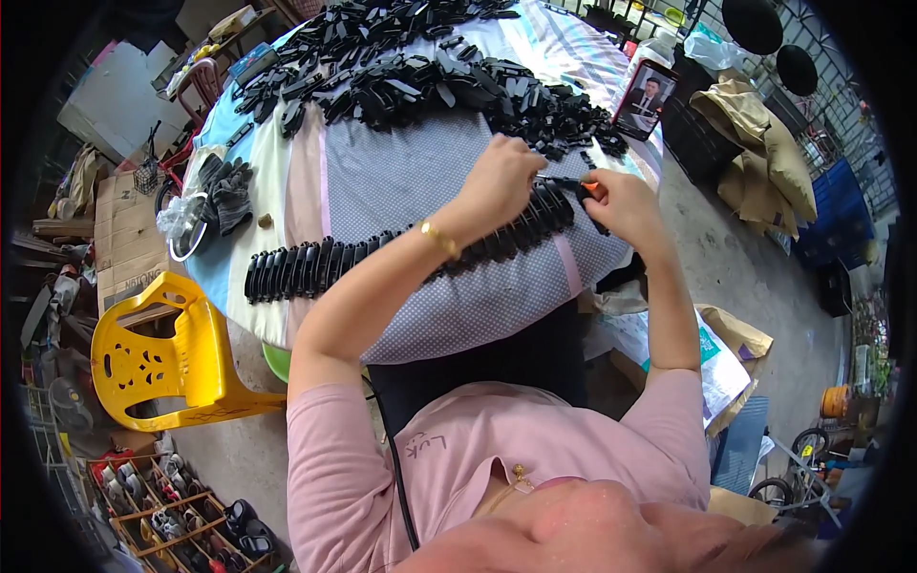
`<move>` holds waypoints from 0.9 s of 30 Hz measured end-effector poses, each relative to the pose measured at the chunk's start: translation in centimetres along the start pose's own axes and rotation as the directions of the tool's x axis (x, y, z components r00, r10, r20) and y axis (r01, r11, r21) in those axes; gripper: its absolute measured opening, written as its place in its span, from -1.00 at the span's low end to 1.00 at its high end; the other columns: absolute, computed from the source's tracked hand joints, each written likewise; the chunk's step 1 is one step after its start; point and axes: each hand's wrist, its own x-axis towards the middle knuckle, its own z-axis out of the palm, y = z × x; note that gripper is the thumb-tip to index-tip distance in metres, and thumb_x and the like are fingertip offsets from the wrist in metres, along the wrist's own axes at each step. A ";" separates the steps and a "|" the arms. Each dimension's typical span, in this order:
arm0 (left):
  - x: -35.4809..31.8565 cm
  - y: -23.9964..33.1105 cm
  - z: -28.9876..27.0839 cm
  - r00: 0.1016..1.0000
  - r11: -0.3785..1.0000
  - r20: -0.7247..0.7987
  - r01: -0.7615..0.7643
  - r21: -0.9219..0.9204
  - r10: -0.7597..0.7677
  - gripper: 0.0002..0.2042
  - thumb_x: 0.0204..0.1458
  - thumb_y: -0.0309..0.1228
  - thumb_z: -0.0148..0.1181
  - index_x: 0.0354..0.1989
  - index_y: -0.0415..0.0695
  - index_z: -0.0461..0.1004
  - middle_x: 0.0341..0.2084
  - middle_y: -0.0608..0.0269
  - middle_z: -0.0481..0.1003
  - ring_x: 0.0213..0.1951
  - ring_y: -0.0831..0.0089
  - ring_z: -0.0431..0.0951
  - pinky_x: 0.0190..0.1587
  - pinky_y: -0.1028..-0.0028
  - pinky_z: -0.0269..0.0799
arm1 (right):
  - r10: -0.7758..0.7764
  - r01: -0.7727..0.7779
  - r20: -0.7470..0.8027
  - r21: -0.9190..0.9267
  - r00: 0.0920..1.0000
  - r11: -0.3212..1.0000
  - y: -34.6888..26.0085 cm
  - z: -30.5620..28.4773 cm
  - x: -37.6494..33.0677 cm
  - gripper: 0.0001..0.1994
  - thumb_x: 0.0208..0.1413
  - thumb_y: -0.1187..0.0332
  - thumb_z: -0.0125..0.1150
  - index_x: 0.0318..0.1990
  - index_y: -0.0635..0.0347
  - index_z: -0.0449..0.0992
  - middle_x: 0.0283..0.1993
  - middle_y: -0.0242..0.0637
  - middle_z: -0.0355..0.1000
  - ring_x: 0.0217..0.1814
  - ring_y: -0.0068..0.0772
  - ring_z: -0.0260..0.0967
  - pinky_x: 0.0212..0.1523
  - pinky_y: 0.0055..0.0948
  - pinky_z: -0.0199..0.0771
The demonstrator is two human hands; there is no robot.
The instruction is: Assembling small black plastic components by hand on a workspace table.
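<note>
Over the right end of a long row of black clip-like plastic pieces [315, 267], my two hands work close together. My left hand [499, 180] is closed, its fingertips pinching something small and dark that I cannot make out clearly. Closed around a tool with an orange-and-black handle [591, 189] is my right hand [623, 205]; the tool's dark front end points toward my left fingertips. The pieces in the row lie side by side on the cloth-covered table [401, 177], partly hidden behind my left forearm.
A big heap of loose black pieces [411, 86] covers the table's far side. A phone [647, 100] stands upright at the far right. Dark gloves [227, 196] lie at the left edge. A yellow chair [167, 358] stands left, near a shoe rack [181, 516]. Paper sacks [759, 143] are at right.
</note>
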 end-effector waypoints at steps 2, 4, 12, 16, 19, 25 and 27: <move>2.2 -2.1 1.3 1.000 0.993 -0.017 -0.001 0.120 0.003 -0.82 -0.16 -0.51 0.10 -0.34 -0.17 0.54 -0.41 0.06 0.48 -0.22 0.10 0.44 -0.15 0.33 0.35 | 0.017 -0.017 0.000 -0.015 1.000 1.000 1.2 1.3 0.2 -0.73 -0.19 0.40 0.22 -0.24 0.19 0.51 -0.47 -0.24 0.48 -0.43 -0.37 0.45 -0.34 -0.46 0.42; 3.4 -3.7 1.4 0.946 0.962 0.296 0.054 0.267 -0.135 -0.85 -0.20 -0.48 0.11 -0.43 -0.12 0.57 -0.48 0.08 0.51 -0.32 0.15 0.50 -0.25 0.34 0.40 | 0.038 -0.037 0.034 -0.028 0.999 0.999 0.9 1.8 0.7 -0.75 -0.19 0.41 0.22 -0.27 0.20 0.51 -0.45 -0.21 0.49 -0.39 -0.26 0.46 -0.29 -0.39 0.43; 4.7 -5.1 3.7 0.913 0.945 0.358 0.081 0.318 -0.199 -0.86 -0.20 -0.49 0.07 -0.44 -0.13 0.52 -0.41 0.11 0.51 -0.27 0.20 0.50 -0.22 0.37 0.41 | -0.063 0.065 -0.029 0.076 0.998 0.995 1.4 3.4 2.6 -0.77 -0.19 0.42 0.24 -0.30 0.25 0.50 -0.48 -0.17 0.48 -0.44 -0.23 0.46 -0.35 -0.39 0.43; 4.6 -6.1 4.5 0.966 0.917 0.247 -0.029 0.399 -0.077 -0.90 -0.14 -0.52 0.02 -0.41 -0.12 0.42 -0.38 0.22 0.45 -0.21 0.22 0.42 -0.16 0.35 0.35 | -0.059 0.065 -0.030 0.266 0.998 0.962 1.6 2.8 3.3 -0.74 -0.16 0.39 0.23 -0.25 0.25 0.49 -0.40 -0.14 0.48 -0.37 -0.19 0.45 -0.31 -0.37 0.42; 4.9 -5.1 4.0 0.987 0.900 0.159 -0.087 0.428 0.019 -0.93 -0.11 -0.51 -0.01 -0.41 -0.10 0.37 -0.40 0.25 0.41 -0.21 0.26 0.38 -0.16 0.34 0.29 | -0.284 0.261 -0.274 -0.119 0.919 0.958 2.5 1.5 3.6 -0.70 -0.12 0.38 0.21 -0.18 0.25 0.46 -0.27 -0.12 0.46 -0.26 -0.17 0.43 -0.22 -0.35 0.40; 7.2 0.2 0.5 0.955 0.747 0.118 -0.288 0.599 0.273 -0.87 -0.07 -0.43 0.04 -0.32 -0.13 0.37 -0.32 0.21 0.38 -0.12 0.31 0.33 -0.08 0.34 0.23 | -0.324 0.393 -0.340 0.159 0.883 0.906 4.5 3.5 5.9 -0.80 0.01 0.47 -0.06 -0.20 0.25 0.42 -0.32 -0.01 0.41 -0.33 -0.13 0.42 -0.28 -0.28 0.41; 8.4 1.5 -0.5 0.781 0.728 -0.259 -0.331 0.600 0.568 -0.71 -0.08 -0.37 0.06 -0.15 -0.16 0.36 -0.21 0.09 0.36 -0.09 0.24 0.35 -0.02 0.29 0.23 | -0.023 0.172 -0.266 0.550 0.964 0.818 4.5 2.3 6.2 -0.81 -0.01 0.49 -0.08 -0.24 0.28 0.42 -0.51 -0.18 0.36 -0.54 -0.42 0.35 -0.46 -0.46 0.38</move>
